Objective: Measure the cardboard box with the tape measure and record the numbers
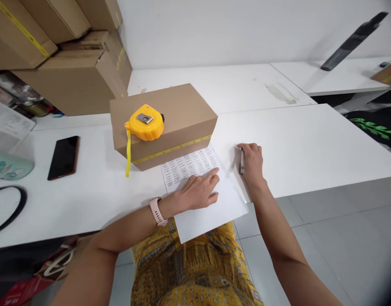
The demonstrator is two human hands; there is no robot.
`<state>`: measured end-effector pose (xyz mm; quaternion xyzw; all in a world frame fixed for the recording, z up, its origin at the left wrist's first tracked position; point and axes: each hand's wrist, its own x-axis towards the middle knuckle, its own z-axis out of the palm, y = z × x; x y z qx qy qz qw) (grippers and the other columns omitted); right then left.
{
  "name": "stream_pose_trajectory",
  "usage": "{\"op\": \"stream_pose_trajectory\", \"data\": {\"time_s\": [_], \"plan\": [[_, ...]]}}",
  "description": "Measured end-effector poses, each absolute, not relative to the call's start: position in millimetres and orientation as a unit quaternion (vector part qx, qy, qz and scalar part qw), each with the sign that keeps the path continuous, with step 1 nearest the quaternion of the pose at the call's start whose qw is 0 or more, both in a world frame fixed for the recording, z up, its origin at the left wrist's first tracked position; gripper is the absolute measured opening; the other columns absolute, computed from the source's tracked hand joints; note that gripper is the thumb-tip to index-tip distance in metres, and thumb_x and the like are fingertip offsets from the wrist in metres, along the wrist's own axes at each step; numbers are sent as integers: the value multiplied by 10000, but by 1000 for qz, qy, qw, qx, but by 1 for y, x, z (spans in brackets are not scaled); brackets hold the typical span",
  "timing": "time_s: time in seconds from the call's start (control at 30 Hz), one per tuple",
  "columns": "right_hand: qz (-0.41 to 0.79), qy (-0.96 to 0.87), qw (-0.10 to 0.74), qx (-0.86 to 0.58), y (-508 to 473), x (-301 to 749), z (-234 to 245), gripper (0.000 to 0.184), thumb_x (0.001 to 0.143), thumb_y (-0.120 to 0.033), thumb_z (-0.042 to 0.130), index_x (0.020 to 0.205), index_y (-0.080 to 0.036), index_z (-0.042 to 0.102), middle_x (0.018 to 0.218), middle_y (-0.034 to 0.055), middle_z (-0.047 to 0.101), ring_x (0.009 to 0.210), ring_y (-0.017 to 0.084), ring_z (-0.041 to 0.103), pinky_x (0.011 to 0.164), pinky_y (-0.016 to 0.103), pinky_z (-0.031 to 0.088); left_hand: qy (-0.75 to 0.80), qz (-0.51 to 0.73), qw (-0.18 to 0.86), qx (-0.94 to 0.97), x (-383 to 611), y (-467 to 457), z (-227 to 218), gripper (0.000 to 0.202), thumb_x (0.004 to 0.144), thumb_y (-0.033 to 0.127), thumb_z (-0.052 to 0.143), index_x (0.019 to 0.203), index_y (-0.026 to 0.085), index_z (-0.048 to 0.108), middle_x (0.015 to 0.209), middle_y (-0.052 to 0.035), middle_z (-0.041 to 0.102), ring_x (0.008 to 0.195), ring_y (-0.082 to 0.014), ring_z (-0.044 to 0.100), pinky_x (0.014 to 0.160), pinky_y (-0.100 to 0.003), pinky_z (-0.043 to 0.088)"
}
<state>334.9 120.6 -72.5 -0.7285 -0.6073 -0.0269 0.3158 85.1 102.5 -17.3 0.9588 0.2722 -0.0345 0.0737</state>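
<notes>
My left hand (200, 190) lies on a white sheet of paper (214, 216), its index finger stretched out and its thumb apart. Rows of small handwriting fill the upper part of the sheet. To the right of the paper, my right hand (253, 163) rests on the table with its fingers closed around a pen (241, 161). Behind the sheet stands a closed cardboard box (179, 108) that covers the paper's top edge. A yellow tape measure (147, 123) sits on the box, a short length of its tape hanging over the front side.
On the left are a dark phone (64, 157), a pale green bottle (10, 165) and a black loop (15, 212). Stacked cardboard boxes (70, 78) fill the back left. A dark cylindrical object (348, 44) stands at the far right. The white table (294, 148) ends just in front of me.
</notes>
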Motion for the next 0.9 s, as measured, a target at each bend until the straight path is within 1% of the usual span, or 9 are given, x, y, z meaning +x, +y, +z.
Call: {"op": "stream_pose_trajectory", "data": {"time_s": [0.13,0.23,0.3,0.37,0.43,0.5,0.6,0.77,0.9], "plan": [[-46,-589,288,-753,127,337,-82,597,807,1,350,1300,-156,649,1085,171,625,1027,321,504,951,459,439,274,35,105,955,72,94,-12,339,985,305,492,1282,173,590,1528,-140,545,1147,-242,688,802,-354,586],[-43,-574,305,-758,132,337,-84,621,789,5,360,1335,-140,617,1076,172,644,1035,329,509,943,464,439,291,193,77,934,48,90,12,250,996,261,467,1142,208,663,1212,-83,746,1113,-203,696,887,-346,573],[-39,-569,319,-757,135,338,-86,585,801,-12,367,1311,-142,623,1069,169,654,1035,329,517,936,462,437,336,326,-3,884,29,94,38,198,981,280,502,1056,227,677,1083,-67,767,1053,-218,702,968,-404,545],[-38,-562,334,-756,136,339,-87,531,832,-42,364,1276,-141,637,1065,169,661,1031,325,528,928,456,435,398,417,-100,811,11,104,66,183,939,319,569,1072,236,664,1161,-80,739,1112,-268,668,1043,-493,491],[-40,-548,356,-756,136,339,-89,474,873,-83,355,1236,-144,653,1065,172,667,1026,320,540,914,454,436,451,433,-135,769,-2,119,89,315,886,349,633,1171,214,629,1361,-127,637,1288,-325,557,1130,-552,404],[-41,-533,379,-755,135,338,-90,429,901,-123,355,1194,-148,667,1064,176,674,1021,318,549,901,455,440,492,402,-92,766,-10,137,101,512,833,396,695,1283,186,571,1488,-168,518,1404,-369,433,1169,-569,350],[-35,-521,403,-751,131,336,-89,404,910,-154,357,1153,-140,678,1058,183,684,1012,315,561,900,457,443,534,321,20,782,-12,159,101,633,803,461,724,1343,192,529,1411,-158,570,1344,-372,481,1112,-555,404],[-50,-506,455,-731,121,330,-75,390,909,-176,368,1149,-127,672,1049,186,686,1005,311,577,912,464,464,547,375,33,748,-7,168,86,474,814,398,678,1230,184,603,1261,-126,659,1179,-286,595,1056,-460,453],[-94,-538,545,-636,112,308,-48,343,966,-220,381,1163,-171,658,1076,156,684,1026,277,595,948,430,478,468,449,193,736,-2,144,88,460,859,475,629,1218,188,613,1182,-90,708,1025,-221,670,959,-379,522]]}}
